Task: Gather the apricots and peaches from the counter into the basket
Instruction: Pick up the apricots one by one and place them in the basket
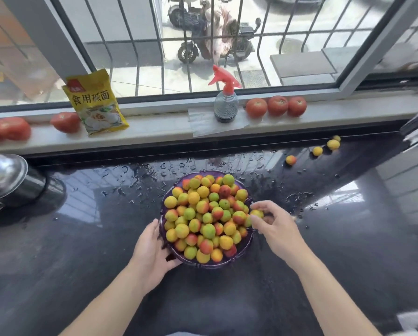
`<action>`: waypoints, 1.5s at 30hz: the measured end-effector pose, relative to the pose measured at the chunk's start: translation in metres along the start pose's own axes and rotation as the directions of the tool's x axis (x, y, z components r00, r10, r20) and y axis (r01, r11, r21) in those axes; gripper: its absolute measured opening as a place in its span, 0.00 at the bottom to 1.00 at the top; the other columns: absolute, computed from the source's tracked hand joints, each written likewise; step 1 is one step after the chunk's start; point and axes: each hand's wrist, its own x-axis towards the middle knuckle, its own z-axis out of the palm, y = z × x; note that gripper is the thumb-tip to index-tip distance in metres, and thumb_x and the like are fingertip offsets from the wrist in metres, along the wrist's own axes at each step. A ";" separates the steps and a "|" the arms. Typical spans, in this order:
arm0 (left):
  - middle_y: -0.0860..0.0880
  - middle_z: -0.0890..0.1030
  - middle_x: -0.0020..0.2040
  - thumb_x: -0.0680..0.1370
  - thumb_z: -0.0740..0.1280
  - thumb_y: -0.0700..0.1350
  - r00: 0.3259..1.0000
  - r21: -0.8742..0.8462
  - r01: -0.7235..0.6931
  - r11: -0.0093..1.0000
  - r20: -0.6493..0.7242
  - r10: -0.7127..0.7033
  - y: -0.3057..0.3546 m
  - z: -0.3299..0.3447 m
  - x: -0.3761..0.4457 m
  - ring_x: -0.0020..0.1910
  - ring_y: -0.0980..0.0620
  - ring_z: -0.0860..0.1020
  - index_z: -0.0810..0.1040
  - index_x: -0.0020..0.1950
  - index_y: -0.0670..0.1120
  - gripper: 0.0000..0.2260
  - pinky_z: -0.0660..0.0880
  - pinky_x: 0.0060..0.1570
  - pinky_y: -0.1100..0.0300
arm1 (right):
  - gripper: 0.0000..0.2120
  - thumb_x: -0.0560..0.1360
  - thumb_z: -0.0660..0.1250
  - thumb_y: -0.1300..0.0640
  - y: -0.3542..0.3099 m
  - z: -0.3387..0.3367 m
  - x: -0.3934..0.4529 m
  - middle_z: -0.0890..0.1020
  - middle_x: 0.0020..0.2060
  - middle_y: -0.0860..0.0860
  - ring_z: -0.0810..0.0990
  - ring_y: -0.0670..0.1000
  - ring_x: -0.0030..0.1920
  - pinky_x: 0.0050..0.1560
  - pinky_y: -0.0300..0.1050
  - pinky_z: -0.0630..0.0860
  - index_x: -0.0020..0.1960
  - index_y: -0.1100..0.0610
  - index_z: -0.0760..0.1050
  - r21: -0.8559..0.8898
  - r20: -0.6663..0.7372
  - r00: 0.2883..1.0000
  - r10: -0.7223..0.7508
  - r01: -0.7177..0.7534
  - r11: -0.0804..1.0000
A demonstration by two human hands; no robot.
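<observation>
Item: basket (pixel 204 264), purple, round, at counter (pixel 82 263) centre, heaped above its rim with small fruit (pixel 204 214) in yellow, green and red blush. I cannot tell apricot from peach at this size.

Item: my left hand (pixel 152 248), fingers straight against the basket's near-left wall, thumb under the front rim; it steadies, grips nothing.

Item: my right hand (pixel 273 226), at the basket's right rim, fingertips pinching one yellow fruit (pixel 257 213) just beside the pile.

Step in hand, as I judge it: setting this fruit on the heap. Method: I place it into a hollow between fruits toward the centre, not on the edge slope, and let go only once it sits, since the pile is full and round fruit may roll off. The left hand should brace the basket meanwhile.

Item: loose fruit, four, well apart from the basket at the counter's far right: one orange-red (pixel 291 160), one yellow (pixel 317 151), two yellow near the corner (pixel 333 144). Outstanding.

Item: counter surface, dark, glossy, beaded with water around the basket; wet fruit may slip, so I pinch firmly.
</observation>
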 end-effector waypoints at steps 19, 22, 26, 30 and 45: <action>0.44 0.86 0.63 0.86 0.57 0.59 0.997 -0.011 -0.034 0.999 -0.062 0.033 0.002 0.010 -0.021 0.63 0.39 0.83 0.82 0.67 0.53 0.20 0.82 0.55 0.41 | 0.10 0.78 0.64 0.51 -0.059 0.086 0.067 0.79 0.49 0.54 0.79 0.60 0.53 0.52 0.53 0.76 0.52 0.57 0.77 -0.745 0.110 0.968 -0.224 0.230 0.626; 0.46 0.87 0.61 0.85 0.60 0.59 0.996 0.016 -0.044 0.999 -0.082 0.045 0.003 0.013 -0.020 0.62 0.41 0.84 0.85 0.65 0.53 0.19 0.83 0.50 0.44 | 0.11 0.79 0.64 0.50 -0.057 0.086 0.067 0.80 0.47 0.54 0.78 0.59 0.53 0.52 0.53 0.76 0.50 0.57 0.77 -0.771 0.111 0.956 -0.272 0.256 0.584; 0.48 0.89 0.58 0.85 0.60 0.58 0.991 0.016 -0.052 0.999 -0.119 0.053 0.007 0.022 -0.017 0.61 0.43 0.84 0.86 0.64 0.53 0.18 0.82 0.50 0.45 | 0.14 0.79 0.65 0.48 -0.048 0.078 0.069 0.79 0.50 0.52 0.77 0.56 0.55 0.57 0.54 0.75 0.58 0.56 0.77 -0.698 0.174 0.942 -0.289 0.324 0.639; 0.47 0.88 0.59 0.85 0.57 0.58 0.986 0.027 -0.050 0.998 -0.158 0.054 0.011 0.034 -0.010 0.62 0.41 0.85 0.84 0.67 0.51 0.21 0.81 0.60 0.44 | 0.14 0.79 0.66 0.53 -0.029 0.053 0.073 0.78 0.54 0.50 0.78 0.53 0.54 0.57 0.50 0.75 0.63 0.53 0.77 -0.500 0.024 0.947 -0.319 0.288 0.817; 0.44 0.88 0.58 0.85 0.54 0.57 0.955 0.006 -0.113 0.994 -0.275 0.111 0.005 0.043 0.017 0.58 0.41 0.86 0.87 0.60 0.48 0.24 0.80 0.54 0.46 | 0.28 0.78 0.61 0.60 0.045 -0.067 0.205 0.54 0.77 0.54 0.76 0.66 0.57 0.55 0.52 0.72 0.77 0.51 0.61 -0.582 -0.353 0.935 0.025 -0.240 0.777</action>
